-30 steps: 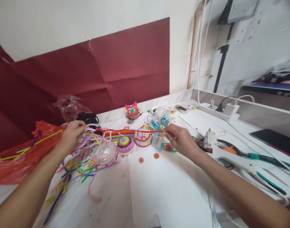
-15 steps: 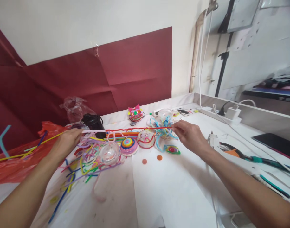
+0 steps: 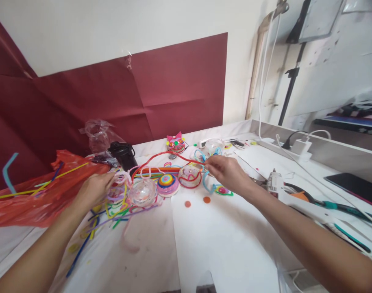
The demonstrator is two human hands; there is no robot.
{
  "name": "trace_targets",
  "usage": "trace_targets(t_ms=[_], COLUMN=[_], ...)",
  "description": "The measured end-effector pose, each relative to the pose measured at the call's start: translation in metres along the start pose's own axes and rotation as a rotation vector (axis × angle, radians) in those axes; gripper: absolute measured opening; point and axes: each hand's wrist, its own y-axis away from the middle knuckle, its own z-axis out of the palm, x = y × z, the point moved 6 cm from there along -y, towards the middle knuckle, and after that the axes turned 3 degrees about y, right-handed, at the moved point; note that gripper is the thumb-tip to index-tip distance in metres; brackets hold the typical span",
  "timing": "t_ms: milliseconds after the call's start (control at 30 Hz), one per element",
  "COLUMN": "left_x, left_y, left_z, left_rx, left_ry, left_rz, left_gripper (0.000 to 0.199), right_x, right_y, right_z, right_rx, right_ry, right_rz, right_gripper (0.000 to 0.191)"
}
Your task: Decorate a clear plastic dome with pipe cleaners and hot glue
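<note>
My right hand (image 3: 227,171) is closed in a pinch on one end of a red pipe cleaner (image 3: 161,154). The pipe cleaner arches up and over to the left, then drops behind a clear plastic ball (image 3: 142,193). My left hand (image 3: 97,188) has its fingertips pinched at a pale pink pipe cleaner (image 3: 122,176), among tangled strands. Whether the pink and red ones are joined is hard to see. Between the hands sit a dome coiled in rainbow rings (image 3: 167,185) and a half ball edged in red (image 3: 190,177). A pink-eared face ornament (image 3: 175,143) stands behind.
A red plastic bag (image 3: 51,191) lies left, with a black container (image 3: 123,155) behind it. White paper (image 3: 216,240) carries two orange discs. At right are a white glue gun (image 3: 275,182), green-handled pliers (image 3: 335,206), a phone (image 3: 353,187) and a power strip (image 3: 283,148).
The strand that was stretched straight between my hands now bows upward. My right hand has moved left; my left hand has dropped slightly. The view has shifted a little.
</note>
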Motion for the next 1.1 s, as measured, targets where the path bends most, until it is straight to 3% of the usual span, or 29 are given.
trace_targets(t_ms=[233,400,533,700,767,867,967,1100], left_x=[0.001,-0.005,-0.004,-0.001,0.001,0.014,0.039,0.071], left_y=[0.017,0.027,0.034,0.055,0.064,0.073,0.078,0.08], left_z=[0.007,0.008,0.025,0.041,0.035,0.018,0.012,0.025], left_rx=[-0.04,-0.062,-0.131,-0.192,-0.16,-0.021,0.063,0.041], left_ry=[0.031,0.102,0.196,0.301,0.326,0.314,0.289,0.264], left_rz=[-0.05,-0.041,0.027,0.061,0.081,0.159,0.312,0.393], left_gripper=[0.038,0.042,0.043,0.055,0.065,0.072,0.063,0.047], right_x=[-0.016,-0.033,-0.054,-0.059,-0.057,-0.053,-0.053,-0.054], right_y=[-0.005,-0.005,-0.003,0.003,0.005,0.01,0.015,0.02], right_z=[0.024,0.032,0.028,0.029,0.033,0.039,0.043,0.043], right_rx=[-0.177,-0.305,-0.327,-0.31,-0.303,-0.302,-0.306,-0.31], right_ry=[-0.042,-0.605,-0.909,-0.86,-0.815,-0.792,-0.8,-0.789], right_rz=[0.034,0.238,0.358,0.448,0.467,0.485,0.495,0.539], right_gripper=[0.013,0.01,0.019,0.017,0.016,0.016,0.016,0.013])
